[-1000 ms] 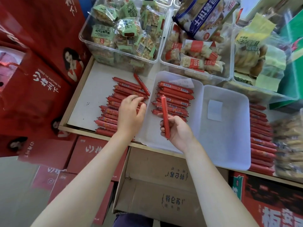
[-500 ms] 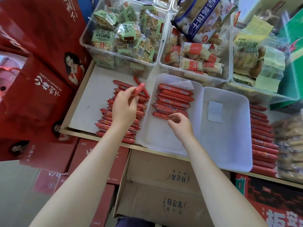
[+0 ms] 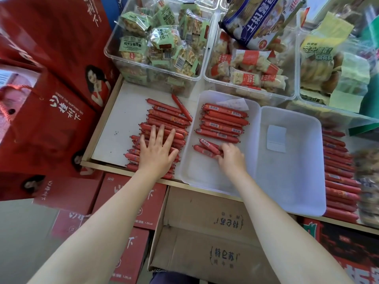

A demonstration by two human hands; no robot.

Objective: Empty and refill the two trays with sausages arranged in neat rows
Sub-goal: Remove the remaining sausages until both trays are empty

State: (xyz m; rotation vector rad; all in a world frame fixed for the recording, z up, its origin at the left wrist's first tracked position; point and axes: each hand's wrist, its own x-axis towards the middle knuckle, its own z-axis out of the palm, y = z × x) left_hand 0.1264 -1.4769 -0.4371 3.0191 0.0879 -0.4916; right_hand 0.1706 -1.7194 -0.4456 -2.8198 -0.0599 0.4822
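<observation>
The left hand [image 3: 156,153] lies flat, fingers spread, on the loose sausage pile [image 3: 164,128] at nine o'clock of the left tray [image 3: 205,177]. The right hand's [image 3: 230,156] grip curls around two sausages [image 3: 207,147] in that tray, at six o'clock of the finished row [image 3: 223,121]; the right tray [image 3: 297,181] sits at three o'clock.

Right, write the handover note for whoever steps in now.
Left hand: open, flat on the loose pile left of the trays.
Right hand: holds two sausages in the left tray.
Done: a row of sausages fills that tray's far end.
Left: finish the left tray; the right tray holds no sausages; a second pile waits on its right.
</observation>
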